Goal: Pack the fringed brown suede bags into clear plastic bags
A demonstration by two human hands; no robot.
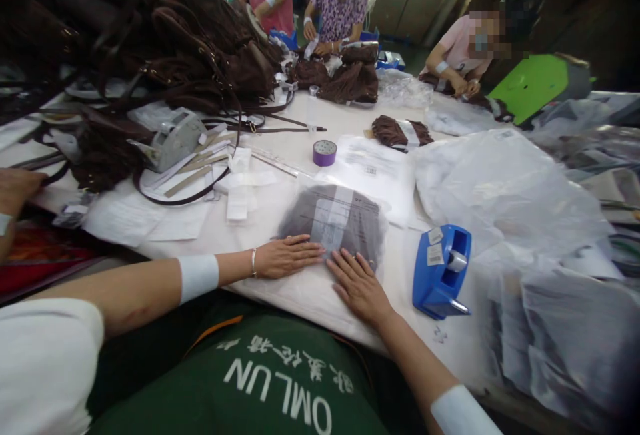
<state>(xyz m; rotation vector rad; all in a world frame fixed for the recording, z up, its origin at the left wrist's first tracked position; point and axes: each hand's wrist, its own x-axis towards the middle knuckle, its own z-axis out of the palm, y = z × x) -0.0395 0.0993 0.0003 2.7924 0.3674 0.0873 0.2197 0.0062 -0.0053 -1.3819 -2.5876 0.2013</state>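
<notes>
A dark item in a clear plastic bag (360, 225) lies flat on the white table (300, 298), with a pale strip showing through its middle. My left hand (287, 257) rests flat on the bag's lower left edge, fingers stretched to the right. On its lower edge lies my right hand (361, 288), fingers spread and pointing up and left. The fingertips of both hands are close to each other near the pale strip. To the right of my right hand stands a blue tape dispenser (431, 282). A purple tape roll (325, 153) sits beyond the bag.
Brown bags (200, 42) are heaped at the back left, with a grey tape dispenser (177, 138) and straps before them. Plastic-wrapped items (575, 335) and loose plastic bags (505, 188) cover the right. Several people work around the table; one person's hand (20, 188) is at the left edge.
</notes>
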